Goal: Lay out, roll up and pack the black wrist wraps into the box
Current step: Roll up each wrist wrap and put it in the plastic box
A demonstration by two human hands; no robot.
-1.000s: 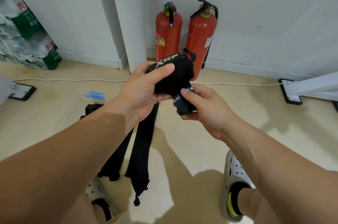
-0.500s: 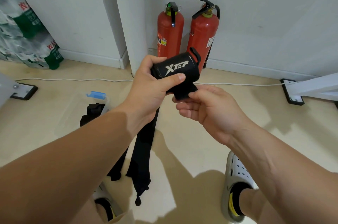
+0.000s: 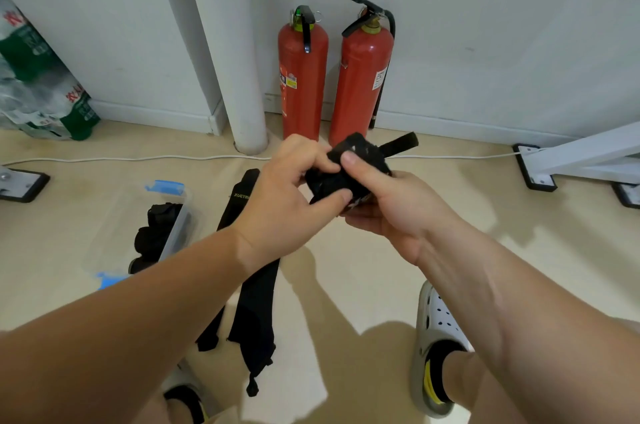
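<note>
A rolled black wrist wrap (image 3: 360, 155) is held in front of me above the floor, its loose strap end sticking out to the right. My left hand (image 3: 287, 202) grips the roll from the left, thumb under it. My right hand (image 3: 388, 205) cups it from below with the thumb pressed on top. Two flat black wraps (image 3: 258, 302) lie stretched out on the floor under my left forearm. A clear plastic box (image 3: 117, 226) with blue clips sits on the floor at the left, with rolled black wraps (image 3: 156, 233) inside.
Two red fire extinguishers (image 3: 303, 73) stand against the wall beside a white pipe (image 3: 225, 42). A white cable (image 3: 138, 158) runs along the floor. A white frame foot (image 3: 535, 167) is at the right, bottled water packs (image 3: 38, 87) at the left. My shoes (image 3: 436, 344) are below.
The roll has turned in my hands so its white logo no longer faces me. My right thumb now presses on top of it. The view has shifted, showing more of the box.
</note>
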